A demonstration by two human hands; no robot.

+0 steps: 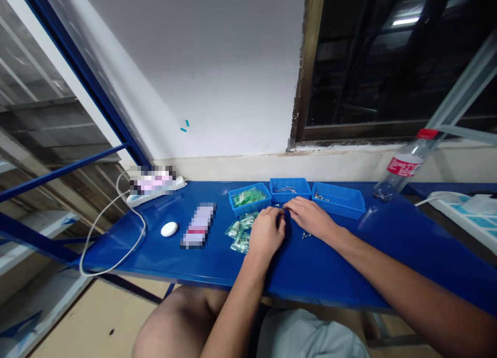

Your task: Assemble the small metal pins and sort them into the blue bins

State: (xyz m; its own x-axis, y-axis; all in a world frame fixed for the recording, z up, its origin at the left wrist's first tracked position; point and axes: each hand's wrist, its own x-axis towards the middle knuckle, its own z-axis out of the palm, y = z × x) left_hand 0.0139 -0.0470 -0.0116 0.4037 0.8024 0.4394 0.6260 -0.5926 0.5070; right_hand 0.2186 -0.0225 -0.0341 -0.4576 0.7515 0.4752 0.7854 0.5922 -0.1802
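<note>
My left hand [267,229] is curled, its fingertips close together beside a tiny light metal piece [277,206]. My right hand [309,214] faces it from the right, fingers bent and drawn together over the blue table [326,265]. What either hand pinches is too small to make out. Small clear-green bags [240,240] with pale parts in them lie just left of my left hand. A few loose screws [306,235] rest under my right wrist. Behind the hands stand a blue tray [290,197] with long metal screws or pins and another blue tray [337,209] with small metal parts.
A third blue tray [248,209] at the left holds more green bags. Further left are a white oval object [169,229], a blurred-out flat item [198,226] and a power strip [155,196] with a cable. A plastic bottle [404,166] stands back right.
</note>
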